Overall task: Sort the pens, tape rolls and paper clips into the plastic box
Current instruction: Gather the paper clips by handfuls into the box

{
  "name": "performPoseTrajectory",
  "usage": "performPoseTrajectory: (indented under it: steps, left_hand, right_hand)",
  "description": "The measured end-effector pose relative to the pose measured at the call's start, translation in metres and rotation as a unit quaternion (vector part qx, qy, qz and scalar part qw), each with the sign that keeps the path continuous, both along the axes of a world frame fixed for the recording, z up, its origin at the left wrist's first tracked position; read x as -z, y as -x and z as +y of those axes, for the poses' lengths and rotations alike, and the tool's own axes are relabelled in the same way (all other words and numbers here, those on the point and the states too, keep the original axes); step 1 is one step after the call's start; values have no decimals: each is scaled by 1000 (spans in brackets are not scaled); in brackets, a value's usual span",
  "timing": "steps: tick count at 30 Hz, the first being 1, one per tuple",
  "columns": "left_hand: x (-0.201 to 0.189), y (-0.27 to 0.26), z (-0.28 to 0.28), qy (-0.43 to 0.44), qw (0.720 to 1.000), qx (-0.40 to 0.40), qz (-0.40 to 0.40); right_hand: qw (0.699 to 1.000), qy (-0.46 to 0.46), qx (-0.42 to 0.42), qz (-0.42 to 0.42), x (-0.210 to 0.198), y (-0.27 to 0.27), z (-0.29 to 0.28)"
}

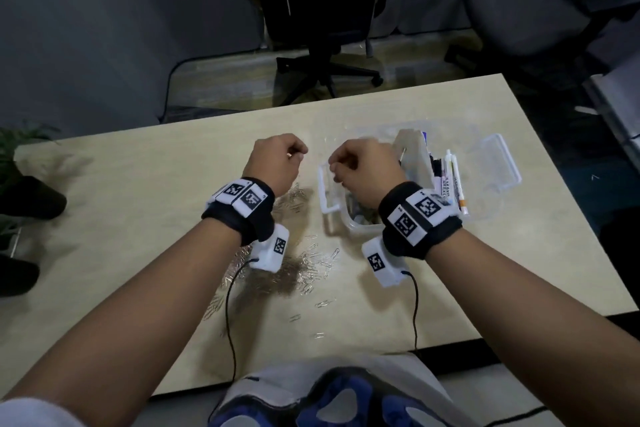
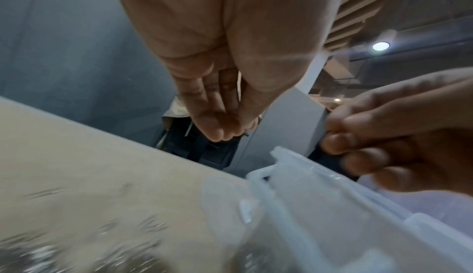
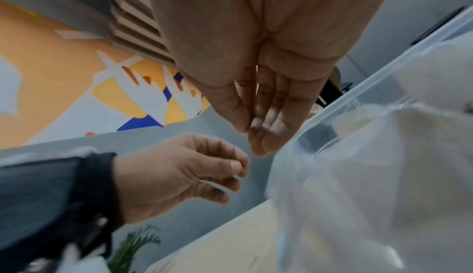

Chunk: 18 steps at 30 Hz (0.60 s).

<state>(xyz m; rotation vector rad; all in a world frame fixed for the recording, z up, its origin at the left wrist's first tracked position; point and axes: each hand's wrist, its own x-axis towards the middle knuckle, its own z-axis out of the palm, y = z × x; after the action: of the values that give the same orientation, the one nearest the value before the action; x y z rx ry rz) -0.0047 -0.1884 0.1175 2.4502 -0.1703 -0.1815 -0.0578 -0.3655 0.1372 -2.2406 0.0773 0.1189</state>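
Note:
Both hands hover above the beige table (image 1: 138, 201) with curled fingers. My left hand (image 1: 280, 159) (image 2: 225, 131) pinches thumb against fingertips, and a thin bit of wire like a paper clip shows there. It is just left of the clear plastic box (image 1: 325, 191) (image 2: 307, 186) (image 3: 358, 176). My right hand (image 1: 349, 166) (image 3: 258, 143) is bunched over the box's left end; nothing shows between its fingers. Several pens (image 1: 450, 180) lie in the box's right part. A heap of loose paper clips (image 1: 311, 263) is spread on the table under my wrists.
Two dark office chairs (image 1: 329, 55) (image 1: 530, 10) stand beyond the table's far edge. A green plant (image 1: 20, 142) is at the left. Thin black cables (image 1: 228, 305) hang from both wrist cameras over the near edge. The box's handles stick out at both ends.

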Motion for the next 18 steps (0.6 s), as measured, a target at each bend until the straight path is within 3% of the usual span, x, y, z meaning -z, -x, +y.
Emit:
performPoseTrajectory:
  steps: [5,10,14,18]
  left_hand:
    - [43,27,65,-89,994,10,69]
    - [86,59,116,-208,970,49,116]
    - [102,84,145,-283,944,42,165]
    - [115,102,155,-301,931,73,195]
  right_hand:
    - [998,6,-59,27,9,32,31]
    - [987,46,-137,68,37,59,57]
    - [947,212,-193,148,78,72,70]
    - [922,282,-158,212,120,85,78]
